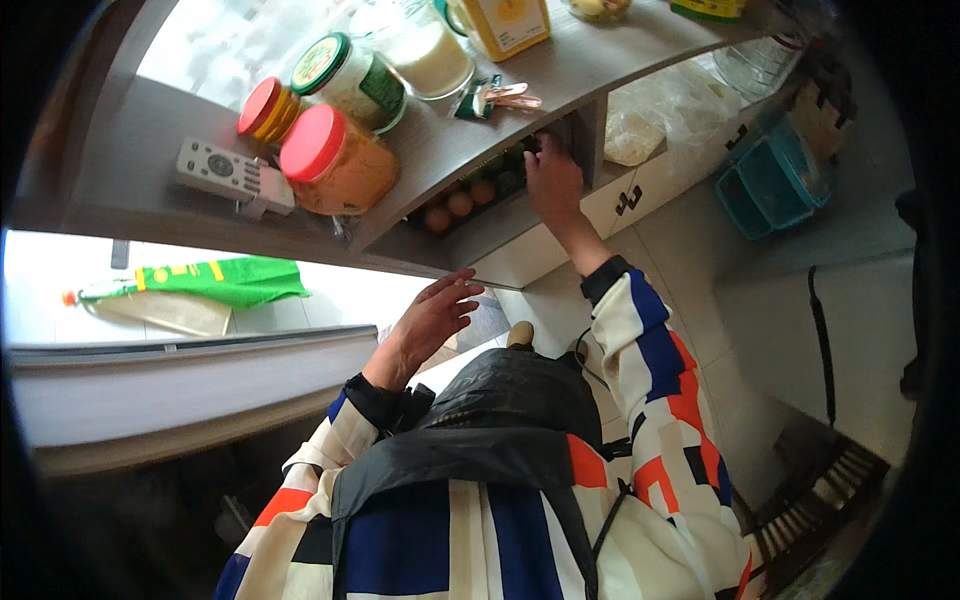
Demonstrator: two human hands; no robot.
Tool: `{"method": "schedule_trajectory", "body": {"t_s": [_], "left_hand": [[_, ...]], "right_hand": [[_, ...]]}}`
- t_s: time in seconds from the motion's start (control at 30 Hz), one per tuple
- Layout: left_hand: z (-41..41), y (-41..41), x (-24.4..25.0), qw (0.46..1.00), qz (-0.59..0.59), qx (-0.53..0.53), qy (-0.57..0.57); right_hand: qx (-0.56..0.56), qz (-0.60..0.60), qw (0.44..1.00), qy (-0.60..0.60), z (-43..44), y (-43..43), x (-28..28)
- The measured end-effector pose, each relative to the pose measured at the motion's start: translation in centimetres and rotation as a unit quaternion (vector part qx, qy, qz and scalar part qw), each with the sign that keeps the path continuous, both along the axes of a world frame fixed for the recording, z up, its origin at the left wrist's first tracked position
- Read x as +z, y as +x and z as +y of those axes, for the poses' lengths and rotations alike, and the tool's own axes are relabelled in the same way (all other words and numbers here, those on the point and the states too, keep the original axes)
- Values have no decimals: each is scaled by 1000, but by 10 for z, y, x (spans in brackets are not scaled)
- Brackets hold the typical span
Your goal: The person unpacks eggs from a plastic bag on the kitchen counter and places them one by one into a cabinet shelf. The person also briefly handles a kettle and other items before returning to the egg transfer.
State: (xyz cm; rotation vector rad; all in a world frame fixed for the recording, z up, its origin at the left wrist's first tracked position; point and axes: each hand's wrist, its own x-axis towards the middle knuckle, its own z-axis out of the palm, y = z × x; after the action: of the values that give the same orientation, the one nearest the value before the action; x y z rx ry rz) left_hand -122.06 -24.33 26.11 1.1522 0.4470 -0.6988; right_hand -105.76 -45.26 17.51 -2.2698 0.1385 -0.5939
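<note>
My right hand [553, 180] reaches into an open compartment under a grey wood-grain shelf [450, 161]. Its fingertips are at a dark object at the back, and whether they grip it I cannot tell. Several brown eggs [460, 203] sit in a row in the same compartment, left of that hand. My left hand [435, 315] hovers below the shelf's front edge, fingers apart and holding nothing. On the shelf above stand a red-lidded jar of orange-brown powder [345, 165], a smaller red-lidded jar [268, 111], a green-lidded glass jar [352, 82] and a glass container of white contents [427, 60].
A remote control [234, 176] lies at the shelf's left. Clips [511, 96] and a yellow container [506, 26] are further right. Plastic bags [660, 112] fill the neighbouring compartment. A blue plastic bin [772, 180] stands at right; a green bag [225, 280] lies at left.
</note>
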Motion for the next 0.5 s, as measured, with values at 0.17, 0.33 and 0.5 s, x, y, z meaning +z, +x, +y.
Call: {"method": "schedule_trajectory", "body": {"t_s": [0.17, 0.33, 0.5], "left_hand": [[14, -29, 1, 997, 15, 74, 2], [57, -56, 2, 989, 35, 143, 1], [107, -74, 0, 977, 46, 205, -19]], "right_hand": [[123, -17, 988, 93, -16, -15, -12], [224, 77, 960, 147, -11, -57, -49], [256, 76, 948, 173, 20, -71, -60]]}}
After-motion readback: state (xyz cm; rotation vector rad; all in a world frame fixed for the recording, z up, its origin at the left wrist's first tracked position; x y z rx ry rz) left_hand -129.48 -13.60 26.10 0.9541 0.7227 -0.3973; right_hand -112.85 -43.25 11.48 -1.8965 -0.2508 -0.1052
